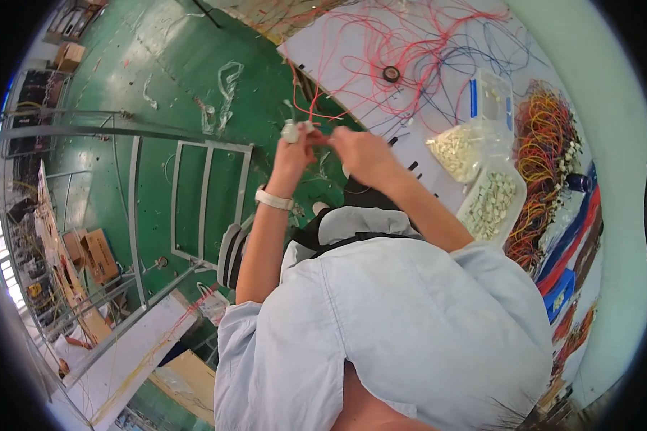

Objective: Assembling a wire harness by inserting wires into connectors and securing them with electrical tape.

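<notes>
Work looks part-way: one white piece [290, 132] is in hand, just beyond the bench [302, 47], off its near-left edge and above green floor [115, 79]. Left hand [292, 156] has fingers curled in, apparently pinching that piece; right hand [366, 156] comes up beside it, fingertips drawn together, though too small to tell whether they nip the red strand [313, 109] running near. Whether strand and piece are joined: cannot tell. Plenty seems left: red wires [410, 34] and blue wires [474, 56] sprawl loose across the bench's far end; pale pieces fill a bag [461, 152] and a tub [522, 192] toward its right side. No finished lot to be made out. Piece itself: small, white, blocky, fine detail lost.
</notes>
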The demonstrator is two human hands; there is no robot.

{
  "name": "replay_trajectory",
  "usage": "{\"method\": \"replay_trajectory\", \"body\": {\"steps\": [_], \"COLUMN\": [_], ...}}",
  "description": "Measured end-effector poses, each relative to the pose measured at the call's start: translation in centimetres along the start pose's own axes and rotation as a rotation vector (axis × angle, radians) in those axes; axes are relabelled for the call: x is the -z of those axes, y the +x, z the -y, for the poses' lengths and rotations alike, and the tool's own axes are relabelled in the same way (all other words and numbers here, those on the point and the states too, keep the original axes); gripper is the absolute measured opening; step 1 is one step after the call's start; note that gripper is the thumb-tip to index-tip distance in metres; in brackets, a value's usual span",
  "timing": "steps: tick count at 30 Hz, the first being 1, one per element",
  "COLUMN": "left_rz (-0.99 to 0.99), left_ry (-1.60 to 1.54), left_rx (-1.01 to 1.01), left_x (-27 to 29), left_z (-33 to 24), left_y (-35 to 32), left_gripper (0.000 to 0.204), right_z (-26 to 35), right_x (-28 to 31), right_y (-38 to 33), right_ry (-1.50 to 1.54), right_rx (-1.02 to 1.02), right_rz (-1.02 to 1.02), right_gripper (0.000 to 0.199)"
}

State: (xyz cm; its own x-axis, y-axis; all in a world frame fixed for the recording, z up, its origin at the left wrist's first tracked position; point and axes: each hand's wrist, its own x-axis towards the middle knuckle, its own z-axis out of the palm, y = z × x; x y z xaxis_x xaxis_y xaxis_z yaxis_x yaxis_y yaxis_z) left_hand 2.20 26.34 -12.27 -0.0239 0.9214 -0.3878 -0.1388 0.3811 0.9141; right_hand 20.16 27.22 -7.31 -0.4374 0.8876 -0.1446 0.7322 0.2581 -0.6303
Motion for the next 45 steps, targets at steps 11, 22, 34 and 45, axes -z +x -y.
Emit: {"method": "replay_trajectory", "body": {"steps": [11,22,34,45], "left_rz": [0.01,-0.413,-0.684,-0.374], "left_ry": [0.048,0.118,-0.187,0.161], "left_rx": [-0.118,-0.436,-0.217,-0.171], "left_x": [-3.3,5.1,15.4,4.8], "left_z": [-3.7,1.2,1.2,-3.6], "left_y": [0.0,1.2,2.5,-0.4], "left_gripper": [0.035,0.023,0.034,0.028], "right_z": [-1.6,-13.5,-27.1,-15.2], "right_x": [2.8,14.9,26.8,13.7], "right_y": [0.4,-5.2,-18.0,-6.6], "right_ry": [0.234,0.794,1.164,0.363], "right_rx": [0.097,-0.385,-0.182,-0.15], "right_rz": [0.084,0.261,-0.753,0.111], "right_gripper": [0.02,0.033,0.021,0.027]}}
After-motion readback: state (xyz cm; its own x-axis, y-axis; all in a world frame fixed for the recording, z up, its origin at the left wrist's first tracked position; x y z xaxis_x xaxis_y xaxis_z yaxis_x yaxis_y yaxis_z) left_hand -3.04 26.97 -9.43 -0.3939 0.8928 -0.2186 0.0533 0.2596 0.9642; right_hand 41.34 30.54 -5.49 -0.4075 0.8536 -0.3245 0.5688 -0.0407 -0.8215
